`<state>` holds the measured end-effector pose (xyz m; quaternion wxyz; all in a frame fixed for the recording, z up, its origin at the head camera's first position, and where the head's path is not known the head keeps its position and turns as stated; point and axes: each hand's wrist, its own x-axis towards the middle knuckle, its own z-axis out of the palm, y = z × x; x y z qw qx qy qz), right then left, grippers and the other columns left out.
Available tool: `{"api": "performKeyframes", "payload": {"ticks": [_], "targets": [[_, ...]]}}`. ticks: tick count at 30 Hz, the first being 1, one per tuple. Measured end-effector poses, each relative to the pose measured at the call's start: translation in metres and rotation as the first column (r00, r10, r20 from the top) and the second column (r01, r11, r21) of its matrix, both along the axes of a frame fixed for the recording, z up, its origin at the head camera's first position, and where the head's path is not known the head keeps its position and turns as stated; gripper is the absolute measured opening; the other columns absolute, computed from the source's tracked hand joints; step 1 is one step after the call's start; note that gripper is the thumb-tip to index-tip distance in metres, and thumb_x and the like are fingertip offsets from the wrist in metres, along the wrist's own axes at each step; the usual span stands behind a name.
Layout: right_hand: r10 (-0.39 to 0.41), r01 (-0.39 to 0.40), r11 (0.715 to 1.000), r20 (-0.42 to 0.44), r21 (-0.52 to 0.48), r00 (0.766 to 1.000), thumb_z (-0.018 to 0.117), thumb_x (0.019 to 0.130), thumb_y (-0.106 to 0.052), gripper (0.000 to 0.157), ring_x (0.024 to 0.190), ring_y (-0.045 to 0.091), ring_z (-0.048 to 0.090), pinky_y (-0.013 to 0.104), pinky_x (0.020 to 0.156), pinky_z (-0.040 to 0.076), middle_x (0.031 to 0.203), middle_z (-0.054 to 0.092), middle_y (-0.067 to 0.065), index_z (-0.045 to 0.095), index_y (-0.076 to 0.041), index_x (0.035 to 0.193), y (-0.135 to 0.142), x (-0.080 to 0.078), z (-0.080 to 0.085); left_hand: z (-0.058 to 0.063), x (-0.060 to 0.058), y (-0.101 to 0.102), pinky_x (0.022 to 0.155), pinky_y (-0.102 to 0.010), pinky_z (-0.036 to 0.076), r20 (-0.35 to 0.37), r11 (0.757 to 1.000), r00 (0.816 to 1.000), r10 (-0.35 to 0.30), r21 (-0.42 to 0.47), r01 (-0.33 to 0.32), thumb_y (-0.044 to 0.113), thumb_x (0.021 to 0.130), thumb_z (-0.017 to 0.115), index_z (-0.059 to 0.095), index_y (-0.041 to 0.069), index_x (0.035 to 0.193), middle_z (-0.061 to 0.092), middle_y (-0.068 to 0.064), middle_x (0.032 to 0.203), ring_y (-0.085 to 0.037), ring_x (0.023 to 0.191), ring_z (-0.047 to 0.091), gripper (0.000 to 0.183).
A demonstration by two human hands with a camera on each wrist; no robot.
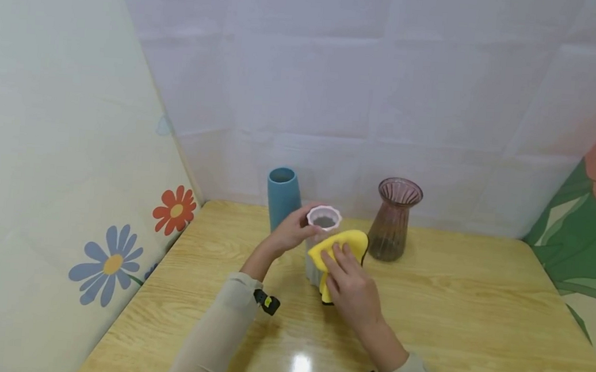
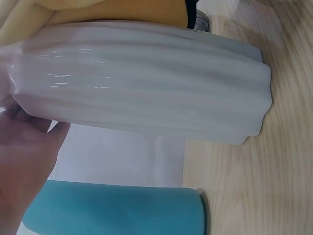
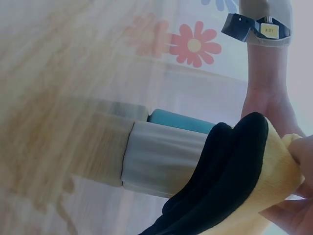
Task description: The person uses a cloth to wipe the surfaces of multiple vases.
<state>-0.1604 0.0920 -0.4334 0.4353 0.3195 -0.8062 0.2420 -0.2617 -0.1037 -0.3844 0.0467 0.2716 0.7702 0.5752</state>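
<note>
A white ribbed vase [image 2: 146,83] with a scalloped rim stands upright on the table. My left hand [image 1: 288,232] grips it near the top, thumb and fingers about its neck. My right hand [image 1: 356,295] holds a yellow cloth [image 1: 354,243] with a dark edge against the vase's right side, just below the rim. In the right wrist view the dark border of the cloth [image 3: 230,176] hangs in folds over part of the vase. Much of the vase's front is hidden by the cloth in the head view.
Behind and left of the white vase stands a tall blue vase [image 1: 283,197]. A purple glass vase [image 1: 390,230] with a flared mouth is at the back right. The wooden table [image 1: 465,313] meets a pale cloth backdrop [image 1: 305,83] at its far edge.
</note>
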Motion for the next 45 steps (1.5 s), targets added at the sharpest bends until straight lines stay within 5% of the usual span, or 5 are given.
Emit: {"api": "performKeyframes", "payload": {"ticks": [9, 25, 32, 37, 45], "targets": [[-0.018, 0.017, 0.999, 0.021, 0.026, 1.0, 0.079, 0.077, -0.002, 0.044, 0.11, 0.047, 0.066, 0.051, 0.083, 0.058, 0.122, 0.069, 0.025, 0.073, -0.005, 0.12, -0.002, 0.007, -0.008, -0.001, -0.003, 0.0, 0.099, -0.038, 0.049, 0.0, 0.999, 0.999, -0.033, 0.0, 0.033, 0.007, 0.098, 0.064, 0.044, -0.001, 0.148, 0.056, -0.024, 0.137, -0.032, 0.121, 0.056, 0.055], [-0.065, 0.042, 0.988, 0.159, 0.146, 0.985, 0.083, 0.078, -0.002, 0.043, 0.107, 0.045, 0.068, 0.048, 0.078, 0.06, 0.122, 0.069, 0.023, 0.074, -0.007, 0.12, -0.002, 0.015, -0.019, 0.0, -0.006, -0.002, 0.103, -0.047, 0.048, 0.009, 0.998, 0.998, -0.068, 0.008, 0.068, 0.064, 0.082, 0.07, 0.044, 0.002, 0.149, 0.055, -0.022, 0.14, -0.034, 0.125, 0.054, 0.096], [-0.086, 0.047, 0.982, 0.218, 0.181, 0.972, 0.082, 0.077, -0.003, 0.041, 0.105, 0.045, 0.069, 0.05, 0.08, 0.06, 0.119, 0.071, 0.022, 0.075, -0.007, 0.117, -0.004, 0.019, -0.02, -0.001, -0.007, -0.003, 0.103, -0.047, 0.048, 0.009, 0.997, 0.997, -0.08, 0.008, 0.08, 0.062, 0.086, 0.07, 0.045, 0.003, 0.149, 0.055, -0.022, 0.139, -0.032, 0.124, 0.054, 0.09], [-0.107, 0.041, 0.972, 0.285, 0.229, 0.952, 0.083, 0.079, -0.004, 0.04, 0.108, 0.043, 0.069, 0.048, 0.082, 0.06, 0.122, 0.071, 0.019, 0.075, -0.01, 0.118, -0.001, 0.024, -0.015, 0.001, -0.008, -0.003, 0.104, -0.046, 0.047, 0.019, 0.997, 0.997, -0.072, -0.009, 0.073, 0.026, 0.099, 0.066, 0.044, 0.006, 0.151, 0.054, -0.018, 0.142, -0.03, 0.127, 0.054, 0.059], [-0.052, 0.032, 0.989, 0.141, 0.144, 0.989, 0.082, 0.08, -0.006, 0.038, 0.109, 0.041, 0.069, 0.048, 0.075, 0.061, 0.12, 0.072, 0.019, 0.076, -0.01, 0.117, 0.011, 0.033, -0.002, -0.002, -0.001, -0.002, 0.106, -0.038, 0.044, 0.014, 0.991, 0.998, -0.058, 0.119, 0.056, 0.003, 0.097, 0.059, 0.036, 0.003, 0.154, 0.047, -0.019, 0.149, -0.028, 0.131, 0.049, 0.061]]}}
